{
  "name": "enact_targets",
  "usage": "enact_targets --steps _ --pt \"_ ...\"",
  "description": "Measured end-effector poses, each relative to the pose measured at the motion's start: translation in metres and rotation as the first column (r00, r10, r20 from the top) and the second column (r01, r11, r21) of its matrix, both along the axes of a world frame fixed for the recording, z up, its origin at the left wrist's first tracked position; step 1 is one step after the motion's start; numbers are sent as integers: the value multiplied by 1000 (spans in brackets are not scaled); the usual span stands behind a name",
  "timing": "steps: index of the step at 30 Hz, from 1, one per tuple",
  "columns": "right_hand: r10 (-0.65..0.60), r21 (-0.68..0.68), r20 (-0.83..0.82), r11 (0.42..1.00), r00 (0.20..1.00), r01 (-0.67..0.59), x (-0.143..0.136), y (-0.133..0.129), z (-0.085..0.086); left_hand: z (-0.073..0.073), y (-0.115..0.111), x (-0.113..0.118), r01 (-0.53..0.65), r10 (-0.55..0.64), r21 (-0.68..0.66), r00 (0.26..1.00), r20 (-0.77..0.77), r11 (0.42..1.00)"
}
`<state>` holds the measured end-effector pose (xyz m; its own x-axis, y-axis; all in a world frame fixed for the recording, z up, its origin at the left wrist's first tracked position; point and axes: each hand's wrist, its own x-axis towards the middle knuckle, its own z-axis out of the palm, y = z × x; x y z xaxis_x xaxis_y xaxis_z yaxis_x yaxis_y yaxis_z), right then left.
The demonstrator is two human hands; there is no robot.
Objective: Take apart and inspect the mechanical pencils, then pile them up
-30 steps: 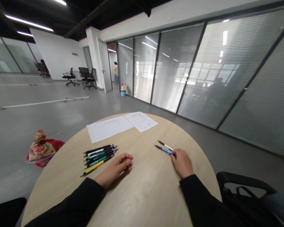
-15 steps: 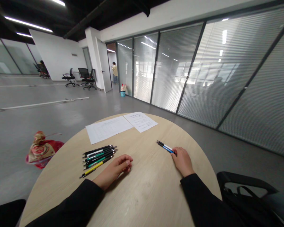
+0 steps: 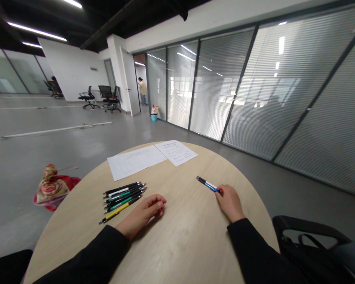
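Note:
My right hand [image 3: 230, 202] rests on the right side of the round wooden table [image 3: 180, 240]. Its thumb and fingers close on the near ends of a blue pen [image 3: 211, 187] and a white pen [image 3: 210, 184], which lie side by side with black tips pointing away from me. My left hand [image 3: 146, 213] lies on its side on the tabletop, fingers loosely curled and apart from the thumb, nothing visible in it. Just left of it, several black, green and white pens [image 3: 124, 194] lie in a row, with a yellow pen [image 3: 117, 211] nearest me.
Two printed paper sheets, a wider one [image 3: 136, 162] and a smaller one [image 3: 176, 152], lie at the table's far edge. A red and tan bag [image 3: 53, 187] stands on the floor at left. A black chair [image 3: 307, 225] is close at right. Another person [image 3: 142, 90] stands in the doorway.
My right hand has shifted very slightly right along with the blue and white pens. The left hand and the row of pens look unchanged.

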<state>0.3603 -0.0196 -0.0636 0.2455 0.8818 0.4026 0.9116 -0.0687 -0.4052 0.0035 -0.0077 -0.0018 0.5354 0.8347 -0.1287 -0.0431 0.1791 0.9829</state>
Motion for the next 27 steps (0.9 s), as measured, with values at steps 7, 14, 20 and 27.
enact_targets --steps 7,14,20,27 --pt "-8 -12 10 1000 1000 8 -1 1 0 0 1 -1 14 -14 6 1000 -7 1000" --pt "2 3 17 1000 1000 -2 -3 0 2 3 -1 0 6 -6 15 1000 -10 1000" --pt "-5 7 16 1000 1000 4 -3 1 0 2 -1 1 -11 11 3 1000 -11 1000" --pt "-15 67 8 998 1000 15 -4 1 2 0 -1 0 -37 37 41 999 -12 998"
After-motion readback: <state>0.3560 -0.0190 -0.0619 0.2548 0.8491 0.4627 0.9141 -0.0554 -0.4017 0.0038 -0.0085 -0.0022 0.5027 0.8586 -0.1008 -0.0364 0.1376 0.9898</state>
